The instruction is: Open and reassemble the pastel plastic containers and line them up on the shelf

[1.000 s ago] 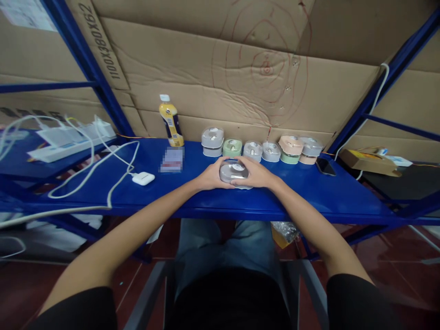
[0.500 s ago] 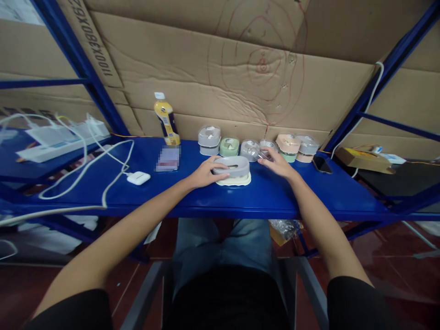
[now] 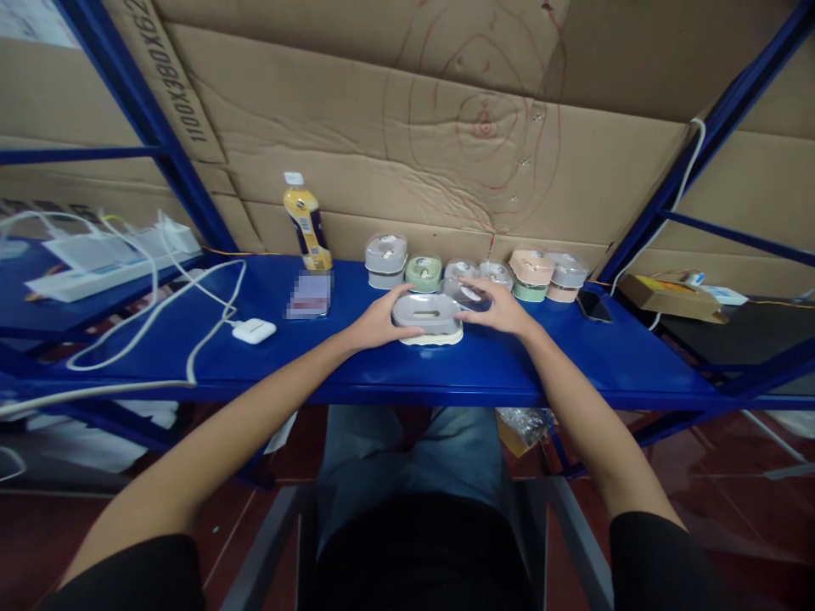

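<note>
A grey oval soap dish [image 3: 428, 312] with a slot in its floor rests on a cream scalloped base [image 3: 433, 338] near the table's middle. Around the dish's left end, my left hand [image 3: 380, 318] is closed, thumb on the near side and fingers on the far rim. My right hand [image 3: 500, 310] is curled at the dish's right end, gripping what looks like a clear plastic lid [image 3: 469, 294], partly hidden by the fingers. Behind stand a green lidded box [image 3: 424, 273] and grey boxes with clear lids [image 3: 497, 272].
Stacked lidded boxes, grey [image 3: 385, 260] and peach over green [image 3: 531, 273], line the cardboard back wall. A yellow bottle [image 3: 308, 222], a blurred-screen phone [image 3: 310, 294] and a white charging case [image 3: 253, 331] with cables lie left. Another phone [image 3: 594, 306] lies right.
My right hand has come nearer, from beside the back row of boxes to the right end of the grey dish, bringing the clear lid. My left hand stays on the dish, its fingers now along the rim.
</note>
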{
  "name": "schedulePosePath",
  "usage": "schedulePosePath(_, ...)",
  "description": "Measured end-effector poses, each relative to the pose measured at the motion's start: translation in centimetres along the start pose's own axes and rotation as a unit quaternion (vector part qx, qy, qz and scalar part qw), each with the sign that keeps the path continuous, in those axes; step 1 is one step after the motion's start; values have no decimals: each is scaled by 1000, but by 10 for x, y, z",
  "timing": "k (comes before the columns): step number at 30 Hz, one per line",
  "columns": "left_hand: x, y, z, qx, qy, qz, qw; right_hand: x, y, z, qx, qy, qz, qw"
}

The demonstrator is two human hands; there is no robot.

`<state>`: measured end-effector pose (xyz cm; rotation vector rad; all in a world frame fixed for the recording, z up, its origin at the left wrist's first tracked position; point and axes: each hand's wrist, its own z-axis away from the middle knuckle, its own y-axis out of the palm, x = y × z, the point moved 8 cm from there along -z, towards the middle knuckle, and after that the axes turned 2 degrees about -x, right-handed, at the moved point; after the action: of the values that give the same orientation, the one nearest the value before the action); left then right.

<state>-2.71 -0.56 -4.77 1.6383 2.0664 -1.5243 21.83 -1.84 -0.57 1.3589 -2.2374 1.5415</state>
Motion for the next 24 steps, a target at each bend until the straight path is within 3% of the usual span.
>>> schedulePosePath(4,1,13,0,19,-9,14,1000,31,29,-12,59,-67,27,996)
schedulePosePath(10,8,16,0,25,-22,18,999,41,60,-23,113,-63,51,990)
schedulePosePath(18,8,18,-2,17,-13,25,999,38,69,-21,133,-47,75,987)
schedulePosePath(24,9,18,-3,33,-18,16,999,35,62,-5,151,-51,66,985)
